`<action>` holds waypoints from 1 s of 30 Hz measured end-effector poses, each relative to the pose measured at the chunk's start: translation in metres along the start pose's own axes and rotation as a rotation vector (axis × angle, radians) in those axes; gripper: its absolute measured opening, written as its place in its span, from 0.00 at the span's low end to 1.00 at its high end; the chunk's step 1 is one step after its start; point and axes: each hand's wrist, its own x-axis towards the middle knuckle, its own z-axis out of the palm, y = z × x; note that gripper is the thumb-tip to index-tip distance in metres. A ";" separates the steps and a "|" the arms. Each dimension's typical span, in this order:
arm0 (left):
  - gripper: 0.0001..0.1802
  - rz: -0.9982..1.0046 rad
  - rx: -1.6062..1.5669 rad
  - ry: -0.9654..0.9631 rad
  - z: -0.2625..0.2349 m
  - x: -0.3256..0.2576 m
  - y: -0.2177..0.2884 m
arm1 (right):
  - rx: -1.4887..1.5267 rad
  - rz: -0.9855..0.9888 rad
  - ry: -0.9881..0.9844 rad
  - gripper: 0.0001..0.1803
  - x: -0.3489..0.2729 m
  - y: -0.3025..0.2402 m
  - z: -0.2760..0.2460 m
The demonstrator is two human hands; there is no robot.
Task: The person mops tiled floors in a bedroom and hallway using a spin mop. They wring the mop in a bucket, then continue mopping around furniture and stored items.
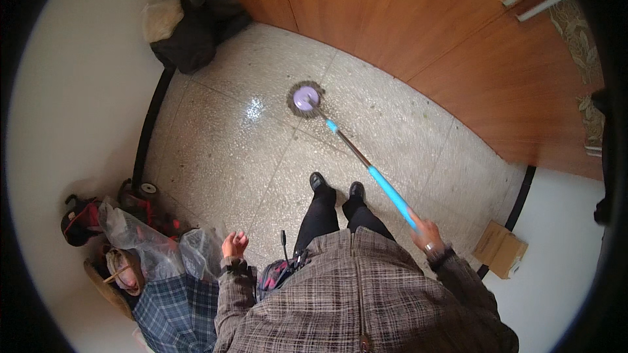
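Note:
A spin mop (386,188) with a blue and metal handle slants from my right side out across the floor. My right hand (426,235) is wrapped round the upper end of its handle. Beyond my feet, the round mop head (305,98), lilac on top with a grey-brown fringe, rests flat on the speckled floor (242,150). My left hand (235,245) hangs at my left side, its fingers loosely curled and apart, holding nothing. It is nearest to some clear plastic sheeting (200,253).
Wooden cabinet doors (366,13) stand along the far right. Dark and cream bundles (190,34) lie at the far left corner. A wheeled item (149,188), a plaid cloth (173,310) and bags crowd my left. A cardboard box (500,248) sits by the right wall.

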 end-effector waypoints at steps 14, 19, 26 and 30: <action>0.19 0.192 -0.094 0.095 -0.059 -0.083 0.006 | -0.069 -0.129 0.223 0.25 0.302 -0.161 -0.079; 0.17 0.140 -0.125 0.029 -0.037 -0.080 -0.051 | -0.042 -0.079 0.210 0.35 0.178 0.000 -0.059; 0.14 0.025 0.066 -0.260 0.086 -0.073 -0.116 | 0.043 0.111 0.210 0.38 -0.109 0.208 0.013; 0.17 0.052 0.102 -0.325 0.170 -0.104 -0.136 | -0.030 0.344 0.129 0.36 -0.265 0.268 0.043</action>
